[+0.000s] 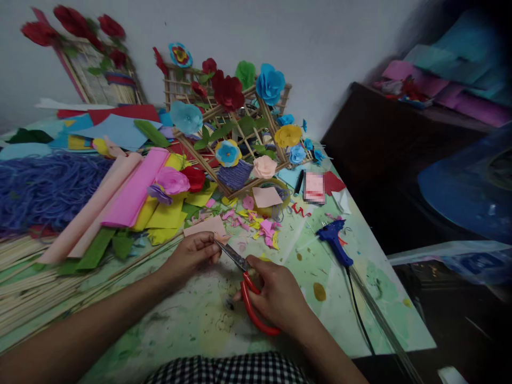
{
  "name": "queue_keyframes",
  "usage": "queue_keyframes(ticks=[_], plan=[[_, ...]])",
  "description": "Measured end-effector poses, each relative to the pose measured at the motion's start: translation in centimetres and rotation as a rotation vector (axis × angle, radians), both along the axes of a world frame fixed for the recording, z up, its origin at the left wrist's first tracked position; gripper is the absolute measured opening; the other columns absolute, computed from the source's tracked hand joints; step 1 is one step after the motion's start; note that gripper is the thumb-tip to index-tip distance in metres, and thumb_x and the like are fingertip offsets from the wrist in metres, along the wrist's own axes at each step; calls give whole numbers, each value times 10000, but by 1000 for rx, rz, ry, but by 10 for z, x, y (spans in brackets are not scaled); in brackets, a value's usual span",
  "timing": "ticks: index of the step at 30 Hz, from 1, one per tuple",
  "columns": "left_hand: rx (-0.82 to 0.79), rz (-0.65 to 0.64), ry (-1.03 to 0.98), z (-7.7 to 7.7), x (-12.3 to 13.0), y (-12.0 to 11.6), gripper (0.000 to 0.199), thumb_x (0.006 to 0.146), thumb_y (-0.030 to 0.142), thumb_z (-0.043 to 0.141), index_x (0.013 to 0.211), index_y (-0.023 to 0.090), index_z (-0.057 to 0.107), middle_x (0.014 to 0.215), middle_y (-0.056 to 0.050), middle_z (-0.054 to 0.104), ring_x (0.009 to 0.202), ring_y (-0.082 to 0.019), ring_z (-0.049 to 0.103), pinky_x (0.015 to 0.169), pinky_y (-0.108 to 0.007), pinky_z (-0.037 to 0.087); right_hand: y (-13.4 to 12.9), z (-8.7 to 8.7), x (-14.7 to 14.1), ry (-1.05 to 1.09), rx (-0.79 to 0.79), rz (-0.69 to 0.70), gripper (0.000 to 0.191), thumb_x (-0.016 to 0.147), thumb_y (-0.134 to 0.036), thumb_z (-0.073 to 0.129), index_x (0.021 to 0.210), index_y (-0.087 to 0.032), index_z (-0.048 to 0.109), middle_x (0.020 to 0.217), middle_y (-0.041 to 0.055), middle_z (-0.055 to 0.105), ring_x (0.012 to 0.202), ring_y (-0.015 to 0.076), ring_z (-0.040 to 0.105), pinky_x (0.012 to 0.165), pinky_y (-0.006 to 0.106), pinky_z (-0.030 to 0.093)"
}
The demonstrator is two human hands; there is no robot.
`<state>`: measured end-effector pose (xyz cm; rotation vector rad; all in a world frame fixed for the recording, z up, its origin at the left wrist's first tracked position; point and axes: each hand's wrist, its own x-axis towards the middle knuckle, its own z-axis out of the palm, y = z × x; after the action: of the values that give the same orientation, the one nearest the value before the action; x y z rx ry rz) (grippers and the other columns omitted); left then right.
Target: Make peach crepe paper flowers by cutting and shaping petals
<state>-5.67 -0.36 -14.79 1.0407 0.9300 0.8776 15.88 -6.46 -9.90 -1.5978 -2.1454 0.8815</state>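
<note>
- The right hand [276,290] is closed around a pair of scissors with red handles and metal blades [245,265], fingers at the loops, thumb up near the pivot.
- The scissors point forward and to the left, with the blade tips at the fingertips of the left hand [198,253].
- The left hand's fingers are curled and drawn together; whether they pinch a bit of paper cannot be told.
- A flat piece of light peach paper [206,228] shows just beyond the left hand, its right end near the blade tips.
- Beyond the blades lie small pink and yellow paper scraps [268,229], scattered on the pale green, paint-stained table [392,320].
- Behind the scraps, a peach paper square [267,197] rests on a round yellow container [285,201].
- To the right of the hands lies a blue glue gun [336,240] with a black cord [356,304] running to the table's near edge.
- To the left are a bright pink paper roll [138,186], a long peach paper roll [96,205], a heap of purple-blue yarn [48,186] and, nearer, a bundle of thin pale sticks [36,298].
- At the back, a lattice frame of brown sticks [198,160] leans at a tilt, bearing a large blue paper flower [270,84], a dark red paper flower [228,90] and a yellow paper flower [288,136].
</note>
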Motion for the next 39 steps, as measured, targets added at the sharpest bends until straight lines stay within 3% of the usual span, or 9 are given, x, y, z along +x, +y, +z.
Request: queue_keyframes(ticks=[11, 16, 22, 29, 35, 39], plan=[[-53, -167, 127, 8, -13, 10, 268, 713, 391, 710, 688, 147, 603, 499, 31, 560, 454, -76, 408, 459, -203, 257, 1, 0, 3, 13, -52, 44, 255, 814, -383, 608, 1015, -225, 613, 810, 23, 679, 701, 155, 611, 606, 217, 379], [-76, -302, 207, 11, -21, 18, 250, 722, 382, 704, 660, 153, 625, 487, 15, 578, 420, -78, 386, 433, -212, 232, 0, 1, 3, 6, -71, 66, 208, 807, -276, 606, 1009, -225, 606, 807, 13, 683, 710, 149, 623, 619, 207, 385], [-117, -345, 155, 15, -24, 19, 226, 722, 343, 710, 603, 167, 633, 467, -3, 580, 406, -90, 425, 430, -206, 273, -1, -3, 3, -25, -52, 73, 256, 788, -229, 596, 1044, -233, 609, 807, 13, 689, 712, 160, 636, 612, 211, 390], [-163, -290, 160, 22, -20, 17, 194, 710, 305, 725, 608, 154, 658, 462, -15, 580, 398, -90, 429, 414, -199, 288, 0, -7, 5, -28, -45, 67, 204, 812, -282, 595, 1006, -223, 615, 775, 13, 688, 685, 157, 632, 599, 210, 393], [-126, -111, 18, 16, -14, 15, 192, 739, 333, 727, 729, 148, 675, 637, -34, 650, 553, -107, 533, 523, -194, 413, 1, -17, 5, -36, 55, -79, 420, 808, -390, 593, 1177, -190, 599, 778, 38, 679, 637, 165, 605, 600, 243, 420], [-143, 9, -87, 14, -5, 9, 198, 715, 311, 765, 775, 147, 669, 710, -33, 669, 648, -113, 583, 622, -196, 475, 0, -23, 3, -61, 147, -96, 519, 789, -450, 601, 1246, -205, 576, 839, 61, 678, 723, 201, 630, 650, 279, 447]])
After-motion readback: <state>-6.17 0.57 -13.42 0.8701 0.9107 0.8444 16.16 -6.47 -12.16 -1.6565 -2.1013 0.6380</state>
